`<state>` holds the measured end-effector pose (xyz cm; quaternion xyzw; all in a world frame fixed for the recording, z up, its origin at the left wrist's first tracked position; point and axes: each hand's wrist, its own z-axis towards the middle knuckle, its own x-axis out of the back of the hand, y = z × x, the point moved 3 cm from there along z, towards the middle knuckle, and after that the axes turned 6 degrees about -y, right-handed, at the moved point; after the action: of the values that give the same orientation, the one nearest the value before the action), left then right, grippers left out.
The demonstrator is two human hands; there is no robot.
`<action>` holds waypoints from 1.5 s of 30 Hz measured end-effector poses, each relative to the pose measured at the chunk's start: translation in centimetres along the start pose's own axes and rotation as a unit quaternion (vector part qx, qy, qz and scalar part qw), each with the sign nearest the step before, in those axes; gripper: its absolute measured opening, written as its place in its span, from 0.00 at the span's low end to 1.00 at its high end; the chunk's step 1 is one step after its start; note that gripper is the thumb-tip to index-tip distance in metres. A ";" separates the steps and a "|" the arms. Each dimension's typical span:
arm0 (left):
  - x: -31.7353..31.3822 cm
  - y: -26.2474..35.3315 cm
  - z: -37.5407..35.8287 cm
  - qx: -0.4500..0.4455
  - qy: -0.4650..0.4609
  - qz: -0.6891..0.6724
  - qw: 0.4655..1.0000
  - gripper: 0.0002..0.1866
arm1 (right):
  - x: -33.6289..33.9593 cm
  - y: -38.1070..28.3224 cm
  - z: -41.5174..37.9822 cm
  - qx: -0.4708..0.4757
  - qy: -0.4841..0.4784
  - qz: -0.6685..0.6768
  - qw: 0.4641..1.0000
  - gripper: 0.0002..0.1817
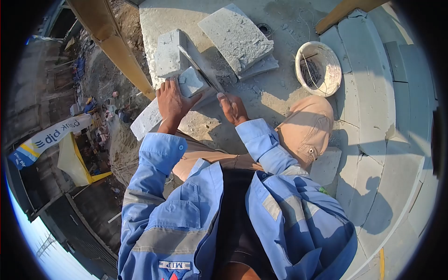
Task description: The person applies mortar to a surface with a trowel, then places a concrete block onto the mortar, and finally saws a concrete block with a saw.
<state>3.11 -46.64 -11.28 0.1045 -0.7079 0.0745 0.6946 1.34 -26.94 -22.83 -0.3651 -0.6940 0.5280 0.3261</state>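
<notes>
My left hand (175,103) presses on a small white-grey lightweight concrete block (193,82), fingers over its near edge and thumb stretched along its side. In my right hand (233,109) is the handle end of a hand saw (200,69). Its long, thin blade runs away from me along the block's right side, the far tip beside another block (169,56) standing just behind. The saw's handle is mostly hidden in my fist. Beneath my left hand and wrist lies a longer pale block (147,119).
A large rough-faced block (235,39) rests on another piece at the far side. A white, crusted bucket (327,58) holding thin rods or wires stands to the right, near a block wall (368,93). A wooden post (109,39) rises at left, beside a drop to rubble below.
</notes>
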 end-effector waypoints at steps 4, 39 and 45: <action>0.7 0.7 0.1 0.030 -0.045 -0.005 0.998 0.48 | -0.3 -0.2 0.6 -0.001 0.005 -0.014 1.000 0.32; 0.3 0.4 -0.1 0.022 -0.007 0.038 0.999 0.49 | -0.7 5.9 1.0 -0.088 0.002 -0.033 0.996 0.35; 0.1 0.1 -0.2 0.012 -0.016 0.008 1.000 0.50 | -0.7 7.9 0.2 -0.102 0.015 0.007 0.995 0.35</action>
<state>3.23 -46.47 -11.13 0.1089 -0.7186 0.0870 0.6813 2.76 -26.23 -30.61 -0.4090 -0.7369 0.4510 0.2939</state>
